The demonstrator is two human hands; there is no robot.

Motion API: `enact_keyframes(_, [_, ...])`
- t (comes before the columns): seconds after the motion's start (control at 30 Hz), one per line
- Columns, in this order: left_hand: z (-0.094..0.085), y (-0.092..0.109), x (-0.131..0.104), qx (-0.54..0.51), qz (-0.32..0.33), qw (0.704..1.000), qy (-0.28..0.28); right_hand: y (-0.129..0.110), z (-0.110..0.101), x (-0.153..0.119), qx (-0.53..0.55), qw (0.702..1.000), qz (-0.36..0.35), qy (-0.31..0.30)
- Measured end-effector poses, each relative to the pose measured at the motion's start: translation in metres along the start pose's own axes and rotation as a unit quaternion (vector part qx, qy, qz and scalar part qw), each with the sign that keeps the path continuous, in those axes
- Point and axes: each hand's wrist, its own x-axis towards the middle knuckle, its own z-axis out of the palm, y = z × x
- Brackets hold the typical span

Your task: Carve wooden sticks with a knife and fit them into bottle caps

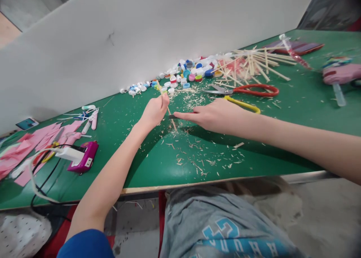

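My left hand (pixel 156 109) pinches a thin wooden stick (pixel 170 117), whose lower end points down to the green table (pixel 158 164). My right hand (pixel 210 117) is closed around a small knife (pixel 172 116), its index finger stretched along the back and the blade against the stick. Most of the knife's handle is hidden in the hand. Pale wood shavings (pixel 203 164) are scattered below and behind the stick. Just beyond my right hand lie red-handled scissors (pixel 256 90) and a yellow-handled pair (pixel 244 103).
Coloured bottle caps (pixel 186 73) and a pile of wooden sticks (pixel 261 64) lie along the white partition (pixel 141 32). Left are pink sheets (pixel 42 135), a purple power socket (pixel 86 158) with cables and a phone (pixel 27 123). A pink glue gun (pixel 342 74) is at the right.
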Motion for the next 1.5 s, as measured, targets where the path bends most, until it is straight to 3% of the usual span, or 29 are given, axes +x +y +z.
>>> enact_keyframes(0.17, [0.001, 0.001, 0.002, -0.001, 0.010, 1.000, 0.010, -0.004, -0.006, 0.009, 0.012, 0.999, 0.008, -0.047])
enact_keyframes(0.37, [0.002, -0.003, 0.002, 0.003, 0.008, 1.000, 0.019, 0.001, -0.004, -0.003, 0.032, 0.999, 0.002, -0.022])
enact_keyframes(0.57, [0.002, 0.005, 0.002, 0.009, 0.015, 1.000, 0.017, -0.006, -0.006, 0.007, 0.022, 0.997, 0.001, -0.077])
enact_keyframes(0.77, [-0.001, -0.001, 0.001, 0.014, 0.009, 1.000, 0.022, -0.001, 0.000, -0.005, 0.021, 0.999, -0.006, -0.043])
enact_keyframes(0.9, [0.003, 0.006, 0.000, 0.005, 0.009, 1.000, 0.020, -0.004, 0.004, -0.004, 0.037, 0.999, -0.017, -0.016])
enact_keyframes(1.03, [0.003, 0.012, 0.000, -0.002, 0.014, 1.000, 0.014, -0.009, 0.009, -0.002, 0.065, 0.996, -0.041, -0.037])
enact_keyframes(1.17, [-0.002, 0.003, -0.003, -0.007, 0.006, 1.000, 0.021, -0.007, 0.016, -0.008, 0.063, 0.996, -0.053, -0.018])
enact_keyframes(1.3, [-0.002, -0.003, -0.005, -0.015, -0.002, 1.000, 0.023, -0.003, 0.014, -0.011, 0.038, 0.999, -0.027, 0.014])
enact_keyframes(1.5, [0.002, 0.000, -0.004, -0.023, -0.003, 0.999, 0.026, -0.008, 0.001, -0.003, 0.042, 0.999, 0.010, -0.010])
